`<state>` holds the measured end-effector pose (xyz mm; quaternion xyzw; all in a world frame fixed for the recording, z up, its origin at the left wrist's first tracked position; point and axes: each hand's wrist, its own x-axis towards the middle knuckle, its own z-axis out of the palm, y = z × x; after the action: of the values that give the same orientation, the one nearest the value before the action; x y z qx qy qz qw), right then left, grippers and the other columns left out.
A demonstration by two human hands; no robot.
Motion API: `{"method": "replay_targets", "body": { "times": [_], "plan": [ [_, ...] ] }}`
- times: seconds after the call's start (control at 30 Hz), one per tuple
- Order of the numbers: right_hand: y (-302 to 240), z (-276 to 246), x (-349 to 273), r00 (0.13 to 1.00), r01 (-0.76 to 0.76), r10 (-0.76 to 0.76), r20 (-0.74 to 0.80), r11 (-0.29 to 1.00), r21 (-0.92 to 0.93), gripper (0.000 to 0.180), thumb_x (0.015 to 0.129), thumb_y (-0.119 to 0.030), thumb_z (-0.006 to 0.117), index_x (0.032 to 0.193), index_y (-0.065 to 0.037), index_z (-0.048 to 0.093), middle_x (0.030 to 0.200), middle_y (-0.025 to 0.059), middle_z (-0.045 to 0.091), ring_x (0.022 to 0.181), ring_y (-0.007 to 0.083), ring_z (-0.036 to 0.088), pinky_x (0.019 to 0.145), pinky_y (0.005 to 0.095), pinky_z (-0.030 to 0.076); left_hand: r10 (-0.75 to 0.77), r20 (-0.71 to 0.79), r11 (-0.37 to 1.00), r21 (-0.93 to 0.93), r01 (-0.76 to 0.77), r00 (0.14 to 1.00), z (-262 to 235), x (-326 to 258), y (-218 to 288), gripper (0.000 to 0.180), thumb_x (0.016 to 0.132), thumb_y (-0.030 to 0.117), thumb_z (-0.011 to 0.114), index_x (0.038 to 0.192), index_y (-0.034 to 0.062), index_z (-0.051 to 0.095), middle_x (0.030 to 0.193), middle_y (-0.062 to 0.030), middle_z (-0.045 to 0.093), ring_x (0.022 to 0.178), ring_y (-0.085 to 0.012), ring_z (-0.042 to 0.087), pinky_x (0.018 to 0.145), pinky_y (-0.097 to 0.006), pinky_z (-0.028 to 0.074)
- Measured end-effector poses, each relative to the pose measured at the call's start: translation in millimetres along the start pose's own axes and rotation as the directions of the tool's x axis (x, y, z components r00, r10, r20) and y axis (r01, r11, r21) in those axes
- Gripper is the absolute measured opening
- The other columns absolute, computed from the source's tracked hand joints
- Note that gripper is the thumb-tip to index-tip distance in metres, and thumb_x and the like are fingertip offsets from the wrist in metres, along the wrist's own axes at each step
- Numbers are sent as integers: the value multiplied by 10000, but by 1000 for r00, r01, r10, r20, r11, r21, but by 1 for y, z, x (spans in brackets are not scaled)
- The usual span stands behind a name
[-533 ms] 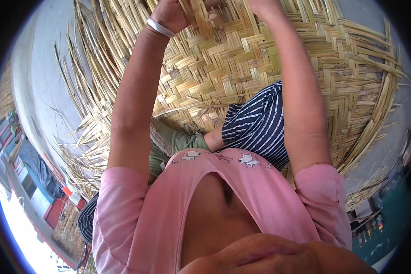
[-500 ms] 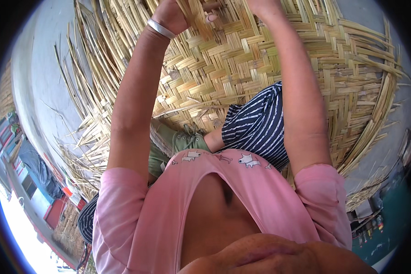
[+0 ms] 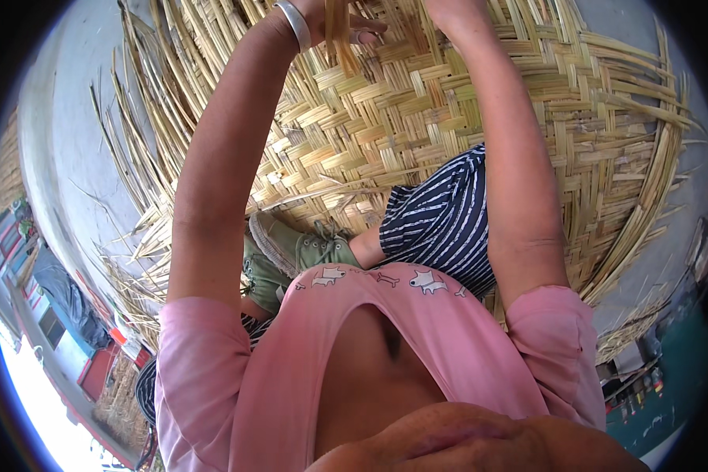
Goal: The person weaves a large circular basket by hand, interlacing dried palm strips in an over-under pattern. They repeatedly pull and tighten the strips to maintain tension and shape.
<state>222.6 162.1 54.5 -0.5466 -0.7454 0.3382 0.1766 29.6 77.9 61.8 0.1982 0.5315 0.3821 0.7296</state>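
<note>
Where trousers (image 3: pixel 444 216) overlap matting (image 3: pixel 405 122), green shoes (image 3: pixel 316 250); grey floor (image 3: pixel 75 149)

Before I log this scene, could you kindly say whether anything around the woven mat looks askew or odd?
Only the loose strips along the left of the woven mat: they splay unevenly past the neat weave, though perhaps simply unwoven ends.

Grey floor (image 3: pixel 71 134) carries a twill-woven straw mat (image 3: pixel 385 149); floor shows left and right of the mat. Loose straw strips (image 3: pixel 633 334) on floor by the mat's near right edge. Stray thin strand (image 3: pixel 90 197) left of mat.
</note>
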Motion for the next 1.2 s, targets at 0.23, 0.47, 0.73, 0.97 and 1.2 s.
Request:
{"method": "replay_targets", "body": {
  "times": [0.23,0.47,0.73,0.97,1.2],
  "plan": [
    [4,5,2,991,114,-118,-68,992,-54,266,985,-212,504,1088,24,573,1043,341,663,1029,530,625,905,568,503,14,-59,996,-82,-19,998,-15,25,5,485,1036,395,597,1335,14,559,1364,-190,576,1016,-355,694,757,-458,644],
    [1,1,4,997,60,-59,-58,998,16,249,995,-200,506,1098,14,579,1062,327,673,1011,511,644,887,563,511,211,-39,977,-7,-211,977,-23,38,-2,232,986,262,677,1026,36,715,910,-71,730,888,-206,707,813,-369,594],
    [-9,-16,-1,998,28,-17,-65,984,177,174,1026,-145,487,1117,-13,554,1034,206,738,889,340,726,742,448,570,154,33,978,-145,-147,988,-22,39,-12,319,980,243,705,1202,14,683,1104,-107,743,999,-243,726,878,-393,597],
    [-20,-18,-13,975,25,-27,222,1000,13,395,1010,-128,533,1402,-78,533,1270,221,653,1190,364,639,1048,449,475,275,-23,953,-126,-276,961,-7,31,-16,228,963,212,731,1108,37,723,977,-94,750,870,-214,718,775,-373,581],
    [-9,-9,-13,846,253,-154,511,959,-130,520,945,-8,490,1443,-124,586,1389,169,633,1285,336,604,1097,418,470,391,-101,912,-91,-400,915,-23,36,-22,413,916,287,792,1237,80,636,1061,-84,724,1041,-234,690,922,-428,569]
  ]
}}
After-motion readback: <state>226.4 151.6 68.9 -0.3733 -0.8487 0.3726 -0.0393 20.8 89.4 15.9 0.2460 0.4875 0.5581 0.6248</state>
